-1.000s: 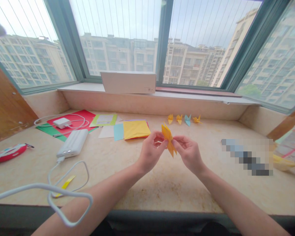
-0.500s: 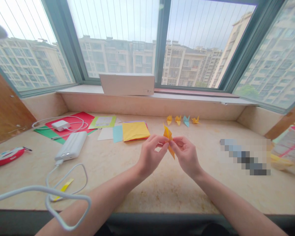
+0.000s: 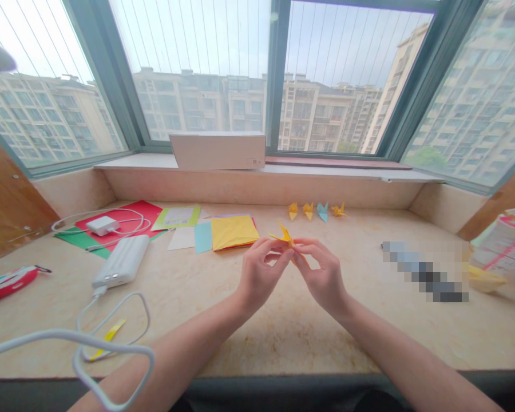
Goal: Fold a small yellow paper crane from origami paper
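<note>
Both hands meet above the middle of the beige stone table (image 3: 283, 326), pinching a small folded orange-yellow paper figure (image 3: 283, 236) between them. The left hand (image 3: 260, 273) has its thumb and forefinger closed on the figure's left side, and the right hand (image 3: 323, 274) has its fingertips closed on the right side, so that only a pointed tip and a flap of the paper show above the fingers. The figure is held clear of the table, in front of a loose stack of coloured square paper sheets (image 3: 233, 231) with a yellow sheet on top. Farther back, near the wall under the window, stands a row of four small folded paper cranes (image 3: 315, 210), three yellow-orange and one light blue. To the left lie a white rectangular power bank (image 3: 121, 261) with a white cable (image 3: 111, 320) looping toward the table's near edge, a white charger block (image 3: 102, 225) on a red sheet, and a red pouch (image 3: 8, 281) at the far left. A long white cardboard box (image 3: 218, 150) rests on the windowsill.
</note>
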Available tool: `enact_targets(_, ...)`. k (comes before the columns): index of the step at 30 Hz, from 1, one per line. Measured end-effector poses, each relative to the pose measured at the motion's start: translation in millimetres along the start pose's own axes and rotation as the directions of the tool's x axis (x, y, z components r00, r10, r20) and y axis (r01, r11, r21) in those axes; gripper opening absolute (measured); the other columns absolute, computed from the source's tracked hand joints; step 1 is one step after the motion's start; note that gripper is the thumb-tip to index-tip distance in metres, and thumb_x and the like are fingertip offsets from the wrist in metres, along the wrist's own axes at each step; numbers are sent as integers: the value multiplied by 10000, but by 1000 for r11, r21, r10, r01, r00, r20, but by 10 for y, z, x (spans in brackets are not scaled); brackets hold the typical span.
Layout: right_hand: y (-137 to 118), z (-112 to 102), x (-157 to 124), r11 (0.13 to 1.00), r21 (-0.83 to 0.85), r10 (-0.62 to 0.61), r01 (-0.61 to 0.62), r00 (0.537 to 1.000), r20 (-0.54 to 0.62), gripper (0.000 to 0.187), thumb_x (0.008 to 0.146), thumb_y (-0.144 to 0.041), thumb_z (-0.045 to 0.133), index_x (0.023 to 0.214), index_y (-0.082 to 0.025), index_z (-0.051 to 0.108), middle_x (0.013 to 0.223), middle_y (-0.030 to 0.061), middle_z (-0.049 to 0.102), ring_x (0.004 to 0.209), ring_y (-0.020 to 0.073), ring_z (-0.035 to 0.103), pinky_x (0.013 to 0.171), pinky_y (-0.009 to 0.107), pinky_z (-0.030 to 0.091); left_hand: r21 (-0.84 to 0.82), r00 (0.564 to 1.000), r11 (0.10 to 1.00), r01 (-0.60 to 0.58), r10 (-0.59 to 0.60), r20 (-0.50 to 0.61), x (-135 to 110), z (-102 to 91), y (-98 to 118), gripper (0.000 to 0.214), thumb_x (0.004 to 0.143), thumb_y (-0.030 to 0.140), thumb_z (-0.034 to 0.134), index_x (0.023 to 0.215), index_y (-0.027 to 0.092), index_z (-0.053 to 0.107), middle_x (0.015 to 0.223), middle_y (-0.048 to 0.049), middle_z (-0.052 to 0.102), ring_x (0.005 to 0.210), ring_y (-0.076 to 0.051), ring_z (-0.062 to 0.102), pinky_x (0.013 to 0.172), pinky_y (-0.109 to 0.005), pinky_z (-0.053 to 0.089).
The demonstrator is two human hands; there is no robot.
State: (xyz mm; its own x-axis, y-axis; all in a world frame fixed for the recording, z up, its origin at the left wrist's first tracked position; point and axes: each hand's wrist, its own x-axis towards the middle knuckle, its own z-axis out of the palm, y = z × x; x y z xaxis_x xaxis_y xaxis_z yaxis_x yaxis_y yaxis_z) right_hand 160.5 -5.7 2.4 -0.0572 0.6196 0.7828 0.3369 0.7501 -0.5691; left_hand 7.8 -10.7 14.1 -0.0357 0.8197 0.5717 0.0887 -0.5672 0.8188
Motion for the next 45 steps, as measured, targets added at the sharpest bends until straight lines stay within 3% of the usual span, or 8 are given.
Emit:
enact_targets(3,-8,20,-8,1000,19,-11,10,999,43,138,925,-207,635,996,-240,749,1089,81,698,1010,214,687,902,385,558,-61,997,996,71,-73,-28,32,-12,4,171,797,319,768,842,162,718,854,-45,674,789,-156,685,707,-254,601)
enact_targets(9,11,45,-11,973,188,120,-134,989,84,156,924,-254,643,1005,-268,776,1102,74,664,1026,210,672,894,371,564,-200,982,962,185,-186,13,84,-31,-20,221,781,337,783,863,157,684,835,-37,717,800,-148,688,724,-240,562)
enact_targets(20,73,73,-5,920,275,272,-279,960,67,137,913,-305,622,945,-222,726,997,67,688,942,218,676,843,372,556,-194,977,957,215,-210,44,69,-33,-13,201,785,303,767,882,149,682,828,-33,721,781,-139,681,712,-229,560)
enact_targets(26,39,93,-7,931,223,271,-289,956,107,160,901,-340,649,959,-205,711,974,75,701,906,222,685,825,377,561,-65,988,986,154,-154,13,39,-50,-97,168,810,324,735,868,175,786,1053,-96,726,955,-198,696,768,-275,591)
enact_targets(33,64,121,5,903,263,332,-338,941,70,169,877,-371,686,943,-216,708,950,69,731,894,224,691,843,392,550,-9,995,995,95,-95,-15,38,-54,-101,161,835,323,713,897,205,802,1023,-89,752,960,-211,699,764,-294,593)
enact_targets(38,61,141,20,826,427,398,-367,917,17,247,842,-343,727,1011,-261,567,853,0,722,812,180,696,810,347,543,22,998,999,49,-48,-32,49,-70,-106,165,859,301,686,938,197,787,974,-73,778,901,-198,714,753,-283,579)
enact_targets(43,70,117,66,771,446,449,-454,885,124,455,785,-339,762,1145,-263,496,784,-33,693,767,177,683,777,339,534,123,999,992,-28,25,22,41,-92,-134,161,895,276,649,969,205,773,947,-61,764,858,-179,698,731,-272,558)
enact_targets(45,80,107,79,760,428,462,-490,870,175,430,780,-354,754,1135,-237,543,802,-11,695,779,184,676,774,345,534,172,995,982,-76,64,75,39,-97,-125,171,914,263,627,986,212,772,945,-60,755,868,-175,688,727,-266,547)
